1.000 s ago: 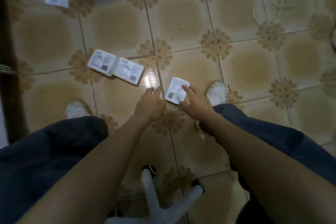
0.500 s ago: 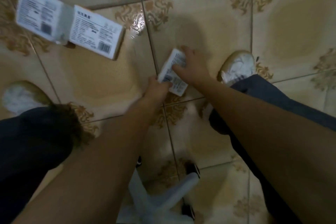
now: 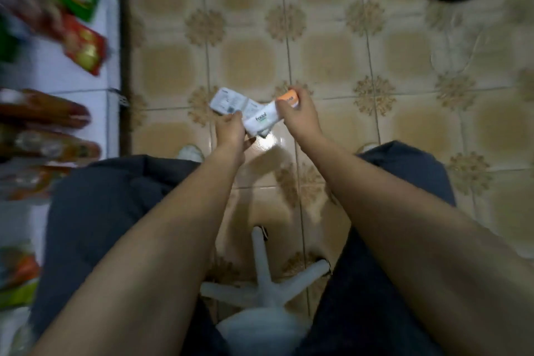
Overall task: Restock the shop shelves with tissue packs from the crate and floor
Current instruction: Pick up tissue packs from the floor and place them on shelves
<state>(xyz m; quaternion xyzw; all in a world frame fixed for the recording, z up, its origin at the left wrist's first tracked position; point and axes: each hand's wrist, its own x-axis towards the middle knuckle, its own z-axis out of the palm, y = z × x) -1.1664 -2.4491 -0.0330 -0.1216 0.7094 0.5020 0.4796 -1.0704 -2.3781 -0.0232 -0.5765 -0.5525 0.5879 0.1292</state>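
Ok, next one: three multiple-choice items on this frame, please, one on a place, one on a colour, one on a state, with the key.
1. Where is the shelf with the snack packets?
A) on the person's left
B) on the person's right
C) behind the chair base

2. What colour is the end of the tissue pack at the right hand?
A) blue
B) orange
C) black

3. How is that tissue pack held?
A) it lies alone on the floor
B) by the left hand only
C) by both hands

Key:
1 A: the packets line the left edge of the view.
2 B: an orange end shows at the right fingers.
3 C: each hand grips one end.
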